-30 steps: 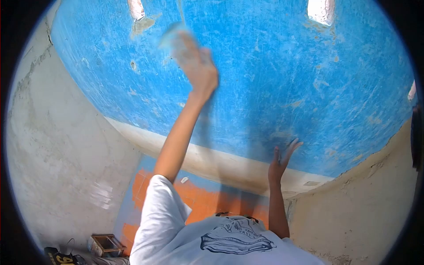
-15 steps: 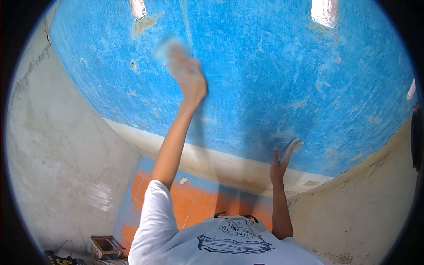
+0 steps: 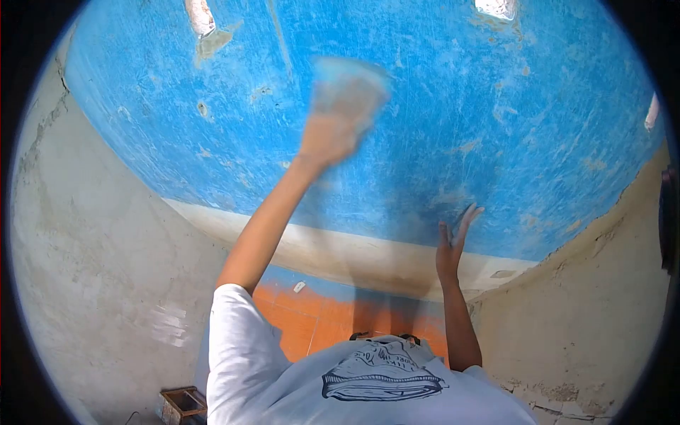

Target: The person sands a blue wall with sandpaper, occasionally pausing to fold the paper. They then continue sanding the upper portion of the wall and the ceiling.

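My left hand (image 3: 333,131) is raised against the blue painted wall (image 3: 439,120), smeared by motion. Its fingers are closed on a thin flat sheet (image 3: 350,69) with a pale bluish edge, too blurred to tell its material. My right hand (image 3: 453,244) rests low at the wall, its thumb and fingers spread apart, with whitish fingertips and nothing in it. Scuffs and pale scratches mark the blue paint around both hands.
A cream band (image 3: 354,248) runs along the wall's foot above an orange tiled floor (image 3: 287,315). Grey plaster walls (image 3: 106,212) flank both sides. A wooden-framed box (image 3: 183,402) stands at the lower left. Small bright openings (image 3: 200,15) pierce the blue wall.
My left hand has swept to the right across the wall with the flat sheet. My right hand keeps almost the same place. The view has shifted slightly.
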The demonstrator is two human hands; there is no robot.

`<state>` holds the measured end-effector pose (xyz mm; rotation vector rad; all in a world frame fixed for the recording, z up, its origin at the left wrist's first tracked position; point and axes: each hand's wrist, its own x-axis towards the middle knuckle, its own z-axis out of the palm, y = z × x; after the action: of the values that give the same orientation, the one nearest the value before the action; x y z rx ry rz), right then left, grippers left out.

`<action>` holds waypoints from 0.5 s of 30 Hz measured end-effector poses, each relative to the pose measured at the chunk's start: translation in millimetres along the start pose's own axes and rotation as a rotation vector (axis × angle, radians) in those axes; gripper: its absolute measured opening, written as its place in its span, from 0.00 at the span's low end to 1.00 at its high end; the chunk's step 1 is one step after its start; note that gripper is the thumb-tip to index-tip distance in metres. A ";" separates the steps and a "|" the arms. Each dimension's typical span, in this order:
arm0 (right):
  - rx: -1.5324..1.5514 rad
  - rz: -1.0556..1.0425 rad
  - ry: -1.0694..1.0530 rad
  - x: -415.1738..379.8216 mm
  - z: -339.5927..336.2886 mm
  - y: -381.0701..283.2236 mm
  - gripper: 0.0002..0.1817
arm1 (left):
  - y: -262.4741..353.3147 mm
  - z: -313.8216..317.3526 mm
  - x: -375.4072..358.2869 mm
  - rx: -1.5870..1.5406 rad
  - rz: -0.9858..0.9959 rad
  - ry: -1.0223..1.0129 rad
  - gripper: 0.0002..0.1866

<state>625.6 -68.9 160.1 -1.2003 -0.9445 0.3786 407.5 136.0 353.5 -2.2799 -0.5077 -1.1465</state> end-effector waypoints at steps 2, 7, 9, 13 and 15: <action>0.021 -0.003 0.030 1.2 5.4 2.6 0.49 | 1.1 -8.0 2.3 0.052 0.102 -0.121 0.32; 0.010 0.006 0.034 -0.3 0.9 3.5 0.48 | -20.9 -1.0 47.3 0.015 -0.710 0.606 0.30; -0.006 0.024 0.028 -2.0 -4.1 2.0 0.46 | 0.4 5.8 20.5 0.068 -0.310 0.262 0.30; -0.025 -0.012 0.006 -0.1 -11.9 4.0 0.46 | -3.9 3.2 10.3 0.116 -0.143 0.163 0.31; -0.008 -0.027 0.031 -3.5 -18.7 6.6 0.46 | -38.6 -2.9 37.5 -0.002 -0.640 0.620 0.31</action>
<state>639.7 -80.5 151.7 -1.1966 -0.9355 0.3338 406.0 168.0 396.8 -1.6444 -0.9992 -2.0488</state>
